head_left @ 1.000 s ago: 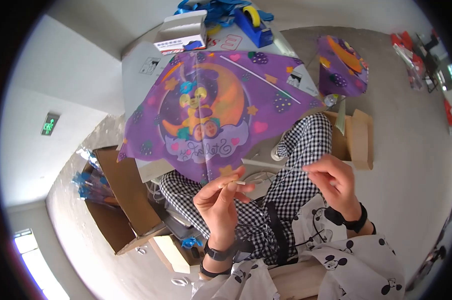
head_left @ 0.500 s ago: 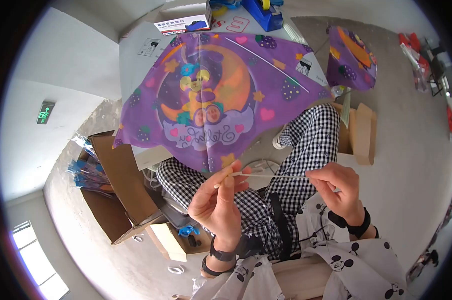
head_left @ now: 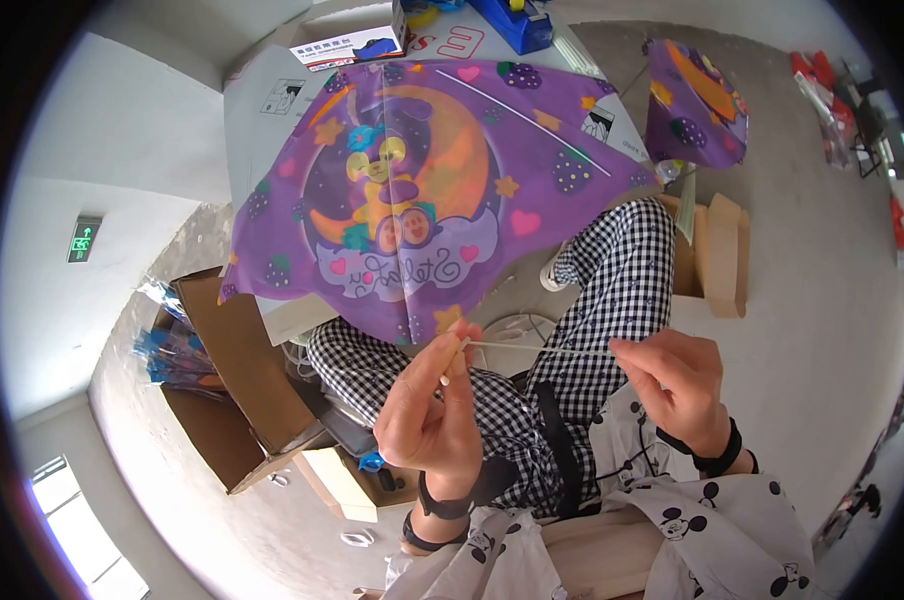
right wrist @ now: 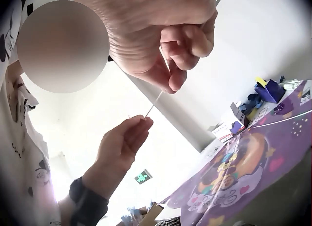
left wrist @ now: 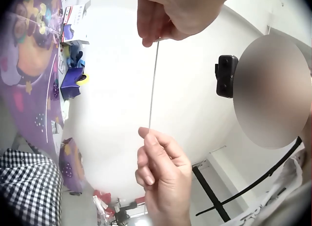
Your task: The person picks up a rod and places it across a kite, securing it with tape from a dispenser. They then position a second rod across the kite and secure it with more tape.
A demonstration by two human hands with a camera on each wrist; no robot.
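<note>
A thin white rod (head_left: 542,348) stretches between the two hands above the lap. At its left end, the left hand (head_left: 432,410) pinches it between thumb and fingertips, with a small pale piece at the fingers. My right hand (head_left: 674,388) pinches the rod farther right; in the right wrist view the rod (right wrist: 154,105) also shows past that hand. Beyond the hands, a purple printed kite sheet (head_left: 532,180) lies spread on the table, with a thin white stick (head_left: 522,122) on its upper right part.
A white box (head_left: 350,38) and a blue tape dispenser (head_left: 517,28) are at the table's back. Another purple sheet (head_left: 697,110) hangs at the right. Cardboard boxes stand at the left (head_left: 247,370) and right (head_left: 727,255), with a smaller box (head_left: 340,485) below left.
The rod has come level between the hands, and the left hand's fingers have drawn closer round its end. The view has tilted, moving the kite sheet and table upward in it.
</note>
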